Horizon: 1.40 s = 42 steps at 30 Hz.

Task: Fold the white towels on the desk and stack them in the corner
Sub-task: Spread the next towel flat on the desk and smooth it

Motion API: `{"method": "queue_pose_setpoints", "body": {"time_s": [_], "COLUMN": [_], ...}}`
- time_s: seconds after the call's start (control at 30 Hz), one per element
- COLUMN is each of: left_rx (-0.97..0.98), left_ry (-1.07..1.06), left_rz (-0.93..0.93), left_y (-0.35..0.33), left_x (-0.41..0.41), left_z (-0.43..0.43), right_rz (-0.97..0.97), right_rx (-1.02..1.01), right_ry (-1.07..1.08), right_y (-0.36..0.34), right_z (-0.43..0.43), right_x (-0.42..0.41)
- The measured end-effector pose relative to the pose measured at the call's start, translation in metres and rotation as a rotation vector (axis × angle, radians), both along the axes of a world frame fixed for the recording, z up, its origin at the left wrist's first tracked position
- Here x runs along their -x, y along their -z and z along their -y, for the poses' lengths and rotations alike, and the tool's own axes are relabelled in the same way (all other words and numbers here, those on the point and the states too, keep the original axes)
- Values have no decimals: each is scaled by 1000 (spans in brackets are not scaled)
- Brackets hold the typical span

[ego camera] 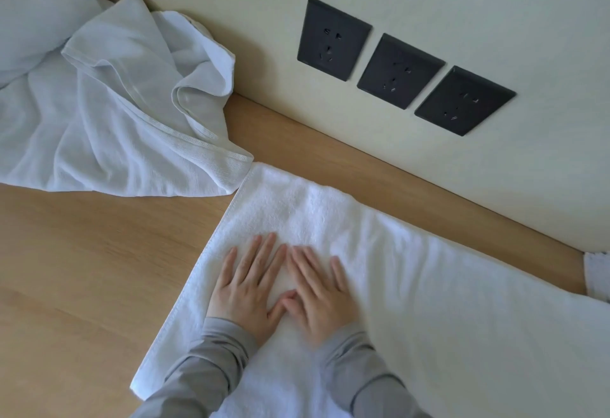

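Note:
A thick white towel [429, 285] lies spread flat on the wooden desk [82, 269], running from the centre toward the right edge. My left hand [247, 285] and my right hand [317, 292] press flat on its left part, side by side, fingers straight, thumbs touching. Both wear grey sleeves. A crumpled thinner white towel [115, 114] lies heaped at the upper left against the wall. A bit of another white cloth [597, 275] shows at the right edge.
A cream wall [495, 5] runs along the desk's far edge, with three black sockets [399, 69] on it. Bare desk wood lies to the left of the flat towel.

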<state>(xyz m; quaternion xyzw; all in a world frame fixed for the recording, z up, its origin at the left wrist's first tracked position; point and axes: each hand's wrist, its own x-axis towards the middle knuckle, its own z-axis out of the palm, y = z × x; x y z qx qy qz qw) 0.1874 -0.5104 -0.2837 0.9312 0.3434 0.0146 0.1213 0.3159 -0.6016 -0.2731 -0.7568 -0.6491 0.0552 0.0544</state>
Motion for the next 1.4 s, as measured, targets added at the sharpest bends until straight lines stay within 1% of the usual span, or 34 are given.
{"method": "queue_pose_setpoints", "body": {"time_s": [0.07,0.13,0.2,0.27,0.33,0.37,0.4,0.43,0.47,0.5,0.57,0.6,0.63,0.67,0.7,0.73,0.8,0.83,0.87,0.9,0.97,1.0,1.03,1.07,1.1,1.13,1.27,1.33,1.37,1.4], "left_rx": [9,7,15,18,37,52,55,50,49,58,79,86,89,87,81,72,55,51,51,51,54,54,48,38,36,44,72,68,60,53], "left_ry": [-11,-16,-14,1,9,-13,-48,-82,-105,-114,-115,-114,-116,-118,-120,-121,-121,-123,-126,-130,-131,-125,-118,-112,-113,-120,-134,-143,-157,-174], "left_rz": [-11,-18,-21,2,56,85,107,113,103,88,68,59,51,44,38,31,21,22,26,30,31,32,35,39,42,43,30,30,33,41], "left_y": [0,-1,-5,-9,-12,-13,-13,-13,-12,-11,-10,-8,-7,-5,-3,-2,0,1,1,1,2,3,4,5,5,5,1,-3,-6,-9], "left_x": [0,-1,-1,0,8,16,25,35,45,53,63,65,65,64,64,64,63,63,63,63,62,62,62,63,63,63,61,60,58,55], "left_z": [0,1,1,-1,-2,-2,-3,-4,-5,-6,-8,-9,-10,-10,-10,-9,-8,-8,-8,-8,-8,-8,-9,-9,-9,-9,-9,-8,-8,-8], "right_rz": [35,67,60,45,24,24,22,8,-8,-36,-66,-57,-32,17,59,93,122,128,138,128,49,20,9,1,-3,-13,56,56,58,58], "right_rx": [68,133,223,291,268,189,57,-52,-119,-123,-47,-10,34,76,109,154,314,331,269,150,-54,-112,-103,-58,-15,5,117,194,197,158], "right_ry": [65,221,384,457,544,572,551,474,337,174,-125,-220,-259,-237,-150,-5,307,370,358,280,34,-103,-205,-252,-243,-182,226,404,447,459], "right_y": [2,-1,-1,-1,-6,-10,-14,-17,-17,-16,-11,-7,-4,-3,-4,-4,-10,-14,-16,-19,-22,-19,-14,-10,-7,-4,-8,-11,-13,-16], "right_z": [12,23,32,34,24,15,2,-13,-28,-43,-67,-75,-82,-85,-87,-90,-96,-100,-103,-106,-108,-103,-95,-86,-77,-68,-33,-22,-19,-16], "right_x": [-32,-69,-97,-108,-99,-86,-69,-47,-22,1,28,24,10,-9,-33,-59,-98,-101,-93,-75,-20,9,33,46,45,33,-39,-61,-61,-54]}}
